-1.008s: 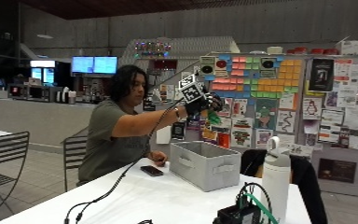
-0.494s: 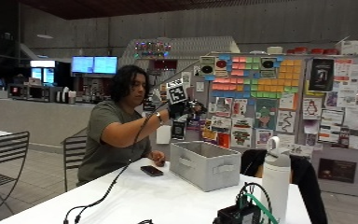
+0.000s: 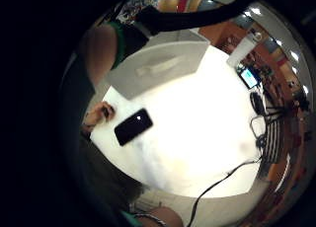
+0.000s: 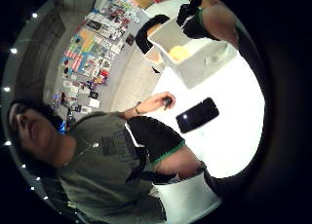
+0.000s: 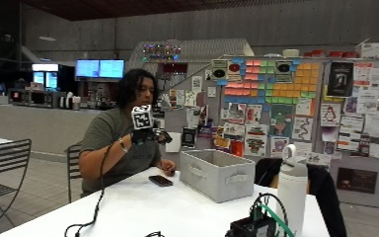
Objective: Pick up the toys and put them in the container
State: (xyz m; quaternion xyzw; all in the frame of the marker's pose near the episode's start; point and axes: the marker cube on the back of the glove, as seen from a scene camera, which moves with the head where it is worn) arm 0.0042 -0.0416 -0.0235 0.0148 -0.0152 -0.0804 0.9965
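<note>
White table (image 5: 176, 207) holding grey container (image 5: 217, 174); gloved right hand (image 5: 151, 136) hovering above-left of it, finger state unclear.

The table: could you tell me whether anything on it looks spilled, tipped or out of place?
Nothing stands out. The grey container, black phone and white bottle sit upright or flat on the table; nothing is spilled.

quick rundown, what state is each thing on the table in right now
container: upright on the table, open top, a yellow thing inside
phone: flat on the table, screen dark, beside the container
white bottle: upright, cap on
gloved right hand: raised above the table, grip state unclear
bare hand: resting on the table by the phone
</note>
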